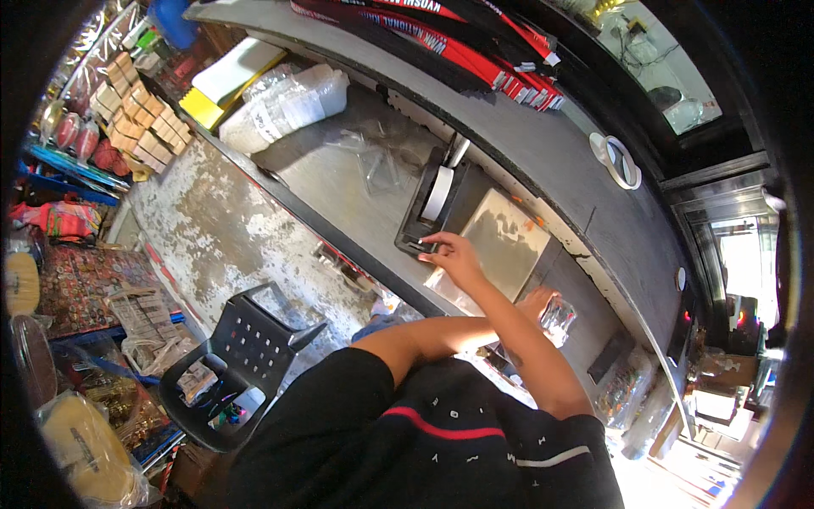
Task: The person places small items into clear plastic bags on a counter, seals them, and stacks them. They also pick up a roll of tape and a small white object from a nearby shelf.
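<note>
My arms cross over the work counter. My right hand (455, 257) reaches to the front end of a black tape dispenser (407, 232), its thumb and index finger around the cutter end. Whether tape is pinched between them is too small to tell. A white tape roll (437, 194) sits in the dispenser. Off to the right, my left hand (539, 304) grips a clear plastic packet (558, 321) with shiny contents. Between the dispenser and the packet, a flat, glossy rectangular pack (502, 242) lies on the counter, partly hidden by my right hand and forearm.
Red and black printed ribbons (445, 51) lie on the raised ledge, with tape rolls (617, 162) farther right. Clear plastic pieces (375, 165) and a filled plastic bag (286, 111) are left of the dispenser. A black plastic chair (248, 356) holding items stands behind me.
</note>
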A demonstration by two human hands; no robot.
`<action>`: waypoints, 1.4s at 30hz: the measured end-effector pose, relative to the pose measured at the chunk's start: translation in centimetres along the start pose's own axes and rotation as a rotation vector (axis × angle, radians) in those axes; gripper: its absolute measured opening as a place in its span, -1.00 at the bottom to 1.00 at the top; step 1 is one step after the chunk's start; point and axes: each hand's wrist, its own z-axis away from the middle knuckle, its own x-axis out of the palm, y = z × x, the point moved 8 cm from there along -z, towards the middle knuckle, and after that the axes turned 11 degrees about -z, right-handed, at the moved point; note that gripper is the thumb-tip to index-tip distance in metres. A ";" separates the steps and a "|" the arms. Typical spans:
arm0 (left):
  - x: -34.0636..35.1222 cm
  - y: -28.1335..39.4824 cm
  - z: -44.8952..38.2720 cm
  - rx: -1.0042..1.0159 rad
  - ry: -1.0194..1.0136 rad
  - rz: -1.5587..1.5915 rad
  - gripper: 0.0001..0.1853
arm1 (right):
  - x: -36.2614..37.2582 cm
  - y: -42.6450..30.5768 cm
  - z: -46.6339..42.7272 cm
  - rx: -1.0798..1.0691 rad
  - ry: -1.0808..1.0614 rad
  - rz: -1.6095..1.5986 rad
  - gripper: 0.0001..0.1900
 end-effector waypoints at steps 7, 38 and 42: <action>-1.6 -0.6 3.2 -0.065 0.013 0.028 0.03 | 2.0 0.8 3.0 0.342 0.104 -0.801 -0.74; 2.9 -2.0 -1.1 -0.031 0.109 0.128 0.03 | 4.8 6.8 3.2 0.079 0.567 -0.086 -0.66; 3.6 -2.7 -1.8 -0.007 0.054 -0.061 -0.01 | 4.1 5.9 3.0 0.113 0.509 0.019 -0.68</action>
